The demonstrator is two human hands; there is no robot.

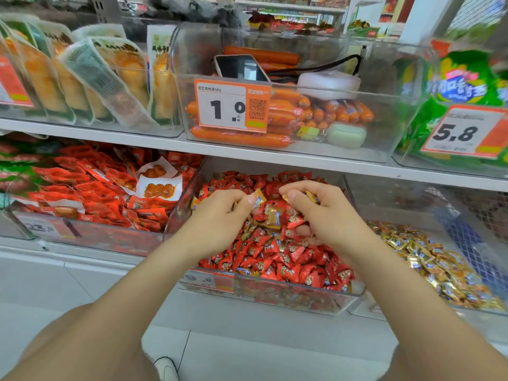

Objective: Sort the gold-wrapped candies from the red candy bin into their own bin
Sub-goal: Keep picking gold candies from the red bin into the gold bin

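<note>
Two grips over the red candy bin (297,298).
My left grip (220,213) and right grip (316,210) each pinch gold-wrapped candies (259,199).

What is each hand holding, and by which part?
The left hand pinches a gold candy by one edge, between thumb and fingertip. The right hand grips gold candies inside its curled fingers.

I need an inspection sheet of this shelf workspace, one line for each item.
Surface: white shelf, clear bins on it.
Job's things: red candy bin, gold-wrapped candies mixed in; gold candy bin to its right.
Clutter: phone and green case in sausage bin.
Hands: left hand and right hand each pinch gold-wrapped candies above the red candy bin.
Cables: black cord beside the phone.
Surroundings: price tags, snack packs.
</note>
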